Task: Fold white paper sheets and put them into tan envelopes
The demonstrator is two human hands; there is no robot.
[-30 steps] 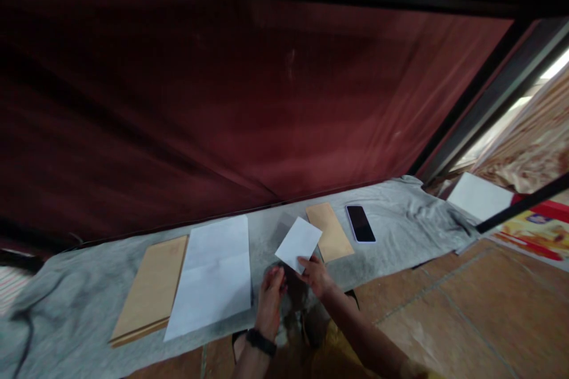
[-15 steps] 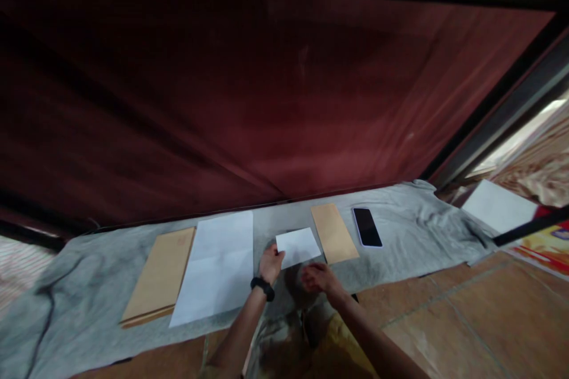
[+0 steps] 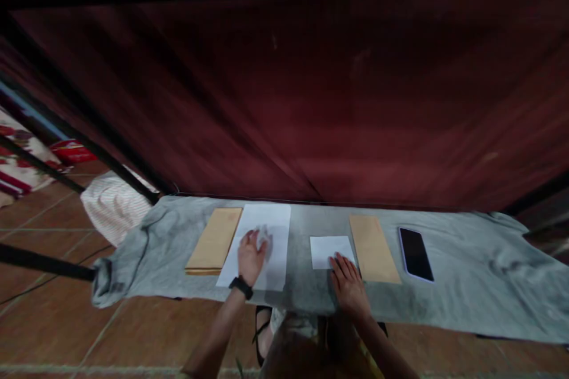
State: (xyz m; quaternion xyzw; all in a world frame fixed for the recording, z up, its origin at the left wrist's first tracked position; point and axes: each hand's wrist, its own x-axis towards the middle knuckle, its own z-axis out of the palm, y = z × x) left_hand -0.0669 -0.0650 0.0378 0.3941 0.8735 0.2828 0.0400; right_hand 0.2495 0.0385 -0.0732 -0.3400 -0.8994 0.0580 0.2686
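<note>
While the flat right hand [image 3: 349, 289] touches the small paper [image 3: 325, 250], the empty, half-spread left hand [image 3: 251, 258] is over the large sheet [image 3: 277, 251] at left.

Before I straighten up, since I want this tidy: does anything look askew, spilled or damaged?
I see nothing spilled or torn. The gray cloth stands out: rumpled and creased toward both ends, while its middle, under the small white paper, lies fairly smooth.

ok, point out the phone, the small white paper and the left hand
Phone [image 3: 416, 253]: head view, middle of the dark screen.
Small white paper [image 3: 324, 252]: head view, uncovered left part.
Left hand [image 3: 251, 260]: head view, back of the hand.
</note>
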